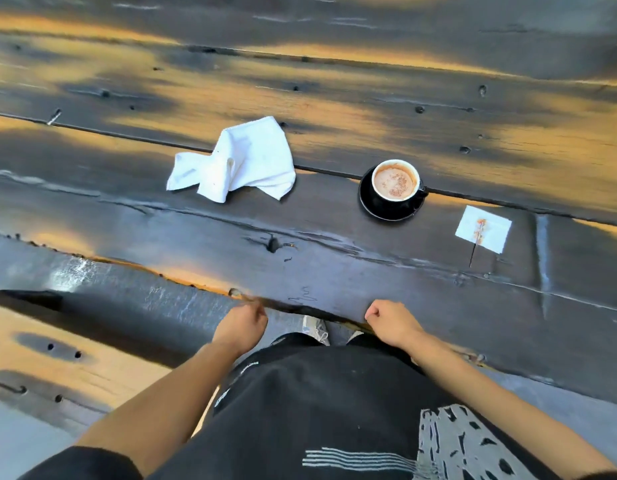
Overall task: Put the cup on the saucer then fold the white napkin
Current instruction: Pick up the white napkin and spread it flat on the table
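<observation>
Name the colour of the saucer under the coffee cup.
Black. The saucer matches the cup, seen clearly in the head view.

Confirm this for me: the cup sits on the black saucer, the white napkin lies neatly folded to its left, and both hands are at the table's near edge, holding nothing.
One thing is wrong: the white napkin is not folded; it lies crumpled and bunched, as the head view shows. The rest stands: the cup sits on the black saucer, the napkin is to its left, and the left hand and right hand are at the table's near edge, holding nothing.

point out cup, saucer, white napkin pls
cup (394,182), head view, on the foamy drink surface inside the rim
saucer (378,211), head view, on the bare black rim nearest the person
white napkin (246,161), head view, on the crumpled middle
</observation>
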Demonstrator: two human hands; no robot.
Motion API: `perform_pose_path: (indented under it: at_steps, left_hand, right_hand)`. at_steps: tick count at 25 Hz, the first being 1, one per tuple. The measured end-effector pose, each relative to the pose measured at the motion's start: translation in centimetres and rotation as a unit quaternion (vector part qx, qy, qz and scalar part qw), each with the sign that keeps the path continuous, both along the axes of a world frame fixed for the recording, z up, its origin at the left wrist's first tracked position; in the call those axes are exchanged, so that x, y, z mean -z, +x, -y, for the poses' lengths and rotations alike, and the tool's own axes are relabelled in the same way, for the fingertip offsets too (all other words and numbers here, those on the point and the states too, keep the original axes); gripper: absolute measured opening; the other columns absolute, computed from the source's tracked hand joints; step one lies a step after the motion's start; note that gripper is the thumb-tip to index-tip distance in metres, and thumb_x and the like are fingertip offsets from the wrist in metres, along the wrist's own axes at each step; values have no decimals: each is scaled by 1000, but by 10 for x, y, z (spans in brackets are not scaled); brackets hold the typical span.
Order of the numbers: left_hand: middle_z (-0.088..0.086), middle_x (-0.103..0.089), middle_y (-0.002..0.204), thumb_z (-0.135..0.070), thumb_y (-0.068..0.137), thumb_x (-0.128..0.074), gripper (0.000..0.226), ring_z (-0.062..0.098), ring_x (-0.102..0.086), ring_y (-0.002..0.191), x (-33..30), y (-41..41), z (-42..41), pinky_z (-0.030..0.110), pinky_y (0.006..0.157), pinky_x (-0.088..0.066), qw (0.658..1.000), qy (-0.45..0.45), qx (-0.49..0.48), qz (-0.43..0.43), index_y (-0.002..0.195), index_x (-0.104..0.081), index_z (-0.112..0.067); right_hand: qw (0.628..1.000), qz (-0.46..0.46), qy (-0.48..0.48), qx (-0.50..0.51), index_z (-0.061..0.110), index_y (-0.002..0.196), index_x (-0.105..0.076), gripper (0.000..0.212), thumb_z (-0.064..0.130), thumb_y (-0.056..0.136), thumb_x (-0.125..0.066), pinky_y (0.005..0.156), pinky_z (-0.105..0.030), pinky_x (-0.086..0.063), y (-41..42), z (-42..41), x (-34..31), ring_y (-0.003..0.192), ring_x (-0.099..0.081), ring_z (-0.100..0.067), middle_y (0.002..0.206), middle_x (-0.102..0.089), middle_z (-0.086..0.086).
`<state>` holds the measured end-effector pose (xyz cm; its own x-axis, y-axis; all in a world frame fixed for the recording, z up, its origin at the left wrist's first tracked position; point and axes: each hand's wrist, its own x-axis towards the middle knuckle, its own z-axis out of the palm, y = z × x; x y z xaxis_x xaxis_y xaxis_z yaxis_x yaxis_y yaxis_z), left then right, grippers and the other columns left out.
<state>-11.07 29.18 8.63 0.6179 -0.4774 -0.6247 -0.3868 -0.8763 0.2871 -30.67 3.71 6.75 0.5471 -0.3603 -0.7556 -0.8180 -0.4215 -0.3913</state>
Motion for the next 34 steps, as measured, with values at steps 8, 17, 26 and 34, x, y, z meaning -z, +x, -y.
perform_pose_path:
  at_steps: [8, 17, 26, 34]
  left_hand:
    - [11, -70, 94, -24, 94, -46, 20, 33, -63, 88, -7, 55, -31, 39, 78, -53, 998, 25, -57, 12, 94, -63, -13]
    - [8, -57, 83, -20, 95, -44, 18, 31, -52, 81, 11, 199, -68, 35, 67, -39, 998, 45, 34, -36, 80, -48, -12]
    - [0, -54, 66, -14, 95, -42, 32, 29, -53, 77, 16, 287, -96, 31, 65, -36, 993, 72, 45, -83, 64, -46, -20]
    - [6, -60, 77, -14, 91, -43, 21, 28, -49, 78, -3, 301, -92, 35, 69, -41, 991, 85, 13, -105, 71, -50, -15]
  right_hand:
    - [999, 3, 9, -35, 20, 65, -46, 20, 10, 81, -38, 60, -36, -42, 50, -18, 6, 64, -48, -20, 75, -61, 0]
    - [997, -48, -37, 56, 21, 68, -50, 23, 13, 89, -42, 54, -28, -37, 139, -63, -4, 68, -49, -18, 77, -62, 2]
    - [982, -54, 14, 178, 11, 92, -68, 33, 31, 100, -44, 86, -40, -54, 204, -107, 0, 95, -66, -30, 101, -72, -8]
    - [987, -20, 76, 141, 15, 90, -71, 21, 23, 95, -51, 89, -39, -55, 256, -107, 14, 92, -69, -28, 92, -73, -2]
